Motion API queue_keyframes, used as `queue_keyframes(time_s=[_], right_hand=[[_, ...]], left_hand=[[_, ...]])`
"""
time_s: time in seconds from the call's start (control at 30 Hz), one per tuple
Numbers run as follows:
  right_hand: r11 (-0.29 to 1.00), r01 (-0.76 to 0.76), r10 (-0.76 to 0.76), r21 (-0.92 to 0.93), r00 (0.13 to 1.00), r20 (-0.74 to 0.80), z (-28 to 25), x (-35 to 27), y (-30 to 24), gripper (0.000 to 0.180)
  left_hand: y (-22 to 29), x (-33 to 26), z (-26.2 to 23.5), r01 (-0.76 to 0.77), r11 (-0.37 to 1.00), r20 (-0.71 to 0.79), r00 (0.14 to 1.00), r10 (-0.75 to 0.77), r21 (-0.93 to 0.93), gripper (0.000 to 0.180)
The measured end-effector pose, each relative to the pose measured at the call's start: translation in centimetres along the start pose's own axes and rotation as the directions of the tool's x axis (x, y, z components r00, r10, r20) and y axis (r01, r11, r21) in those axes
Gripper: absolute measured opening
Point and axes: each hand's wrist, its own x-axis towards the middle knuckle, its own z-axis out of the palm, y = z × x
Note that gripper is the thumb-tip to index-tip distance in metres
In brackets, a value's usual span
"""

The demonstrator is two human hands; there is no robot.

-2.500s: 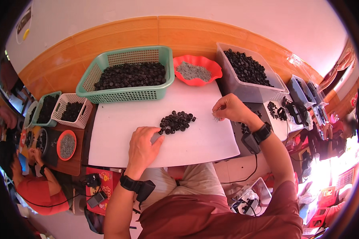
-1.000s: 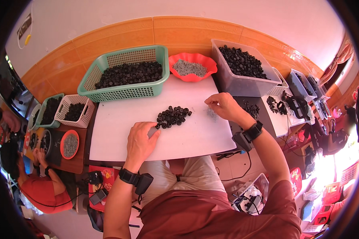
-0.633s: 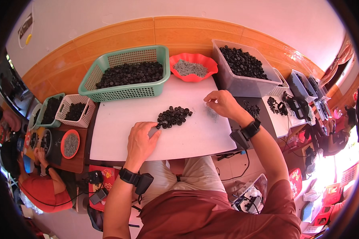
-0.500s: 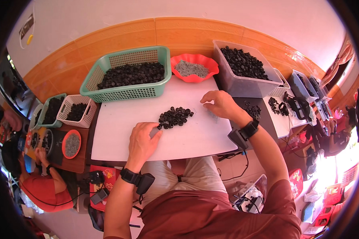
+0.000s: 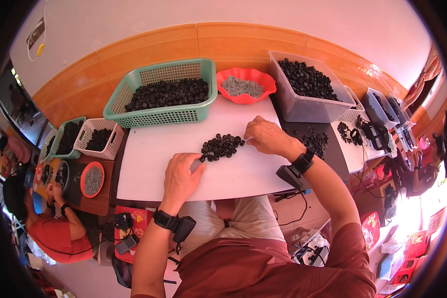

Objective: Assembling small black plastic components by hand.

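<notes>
A loose pile of small black caps (image 5: 221,147) lies on the white sheet (image 5: 154,149) in front of me. My left hand (image 5: 182,178) rests on the sheet at the pile's left edge, thumb and forefinger apart, with nothing visible between them. At the pile's right edge is my right hand (image 5: 267,136), its fingers bent and closed toward the outermost caps. What its fingertips hold, if anything, is too small to make out.
Behind the pile stand a green basket (image 5: 156,117) of black caps, a red wavy bowl (image 5: 247,98) of small grey pieces and a clear bin (image 5: 308,110) of black parts. More black parts (image 5: 314,141) lie to the right. A person in red (image 5: 59,233) works at left.
My right hand has moved left and slightly down, up to the pile's edge, and its fingers have drawn together. My left hand has stayed by the pile. The whole view has shifted slightly.
</notes>
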Motion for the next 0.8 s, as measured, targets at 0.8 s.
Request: queue_keyframes(time_s=[0.8], right_hand=[[0.997,0.018,0.011,0.079,0.937,-0.35,-0.8,-4.2,-2.8,0.008]], left_hand=[[-0.2,0.0,0.1,-0.013,1.0,-0.015,1.0,0.012,-0.022,0.026]])
